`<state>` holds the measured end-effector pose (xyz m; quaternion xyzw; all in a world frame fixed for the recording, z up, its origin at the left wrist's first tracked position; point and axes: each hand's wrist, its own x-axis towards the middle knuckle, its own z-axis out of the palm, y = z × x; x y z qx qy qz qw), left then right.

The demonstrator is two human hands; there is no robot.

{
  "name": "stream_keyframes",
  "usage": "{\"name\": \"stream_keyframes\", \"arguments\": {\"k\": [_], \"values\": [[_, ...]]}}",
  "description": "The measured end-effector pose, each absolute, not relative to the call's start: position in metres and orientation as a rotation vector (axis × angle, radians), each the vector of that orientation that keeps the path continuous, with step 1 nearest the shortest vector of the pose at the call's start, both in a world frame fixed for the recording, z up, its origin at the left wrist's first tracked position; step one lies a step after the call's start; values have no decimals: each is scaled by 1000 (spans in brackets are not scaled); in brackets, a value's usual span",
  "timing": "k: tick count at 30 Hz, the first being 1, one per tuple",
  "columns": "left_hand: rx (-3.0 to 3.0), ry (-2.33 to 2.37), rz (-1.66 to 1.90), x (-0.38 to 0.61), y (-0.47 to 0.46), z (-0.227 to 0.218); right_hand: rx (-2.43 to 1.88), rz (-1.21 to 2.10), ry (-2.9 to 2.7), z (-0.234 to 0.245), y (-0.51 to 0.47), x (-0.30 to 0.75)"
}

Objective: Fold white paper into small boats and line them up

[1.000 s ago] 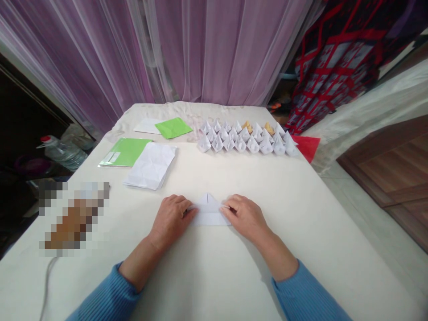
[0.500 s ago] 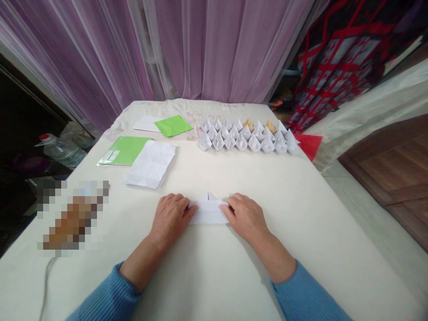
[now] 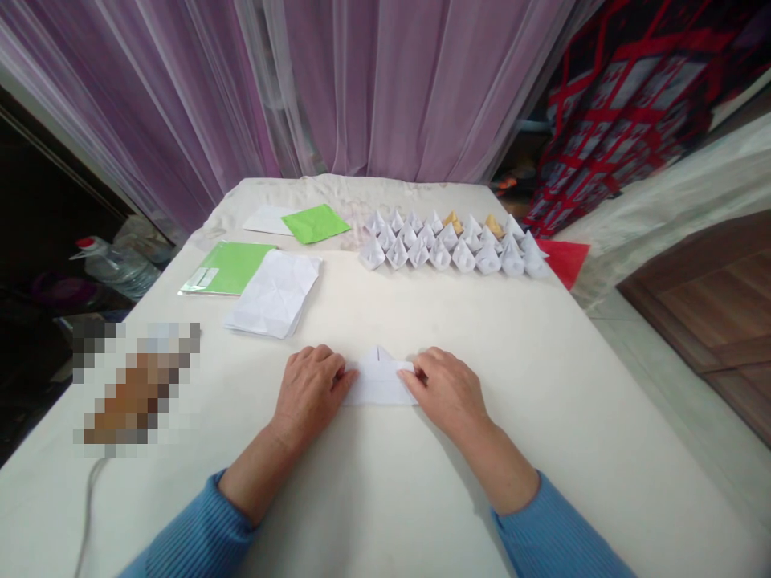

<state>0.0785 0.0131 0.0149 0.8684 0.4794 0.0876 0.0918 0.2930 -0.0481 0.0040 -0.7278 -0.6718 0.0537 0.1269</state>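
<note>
Between my hands, low over the white table (image 3: 385,482), is a partly folded sheet of white paper (image 3: 381,385) with a small triangular peak at its far edge and a long strip toward me. My left hand (image 3: 313,381) pinches its left end, thumb on the near side and fingers curled behind. At the right end, my right hand (image 3: 446,389) grips the paper the same way. The fingertips behind the paper are partly hidden.
Rows of folded paper boats (image 3: 441,253), mostly white, stand at the back right beside a red sheet (image 3: 564,261). White sheets (image 3: 277,293), a green pack (image 3: 232,267) and a green paper (image 3: 316,223) lie at left. A blurred-out object (image 3: 136,393) with a cable is nearer.
The near strip of the paper looks flatter, and more of the peak shows. Both hands stay on its ends. The view has shifted slightly.
</note>
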Motion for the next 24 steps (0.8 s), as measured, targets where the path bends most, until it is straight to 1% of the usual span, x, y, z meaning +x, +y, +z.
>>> {"name": "stream_keyframes", "arguments": {"k": [5, 12, 18, 24], "values": [[2537, 1450, 320, 78, 12, 12, -2041, 161, -1845, -2, -49, 296], [2478, 1452, 391, 74, 13, 6, -1782, 262, -1962, -8, -48, 298], [2500, 1345, 293, 74, 17, 13, -1791, 299, -1997, -7, -49, 295], [2597, 1460, 260, 88, 11, 17, -1865, 257, -1951, -3, -47, 281]]}}
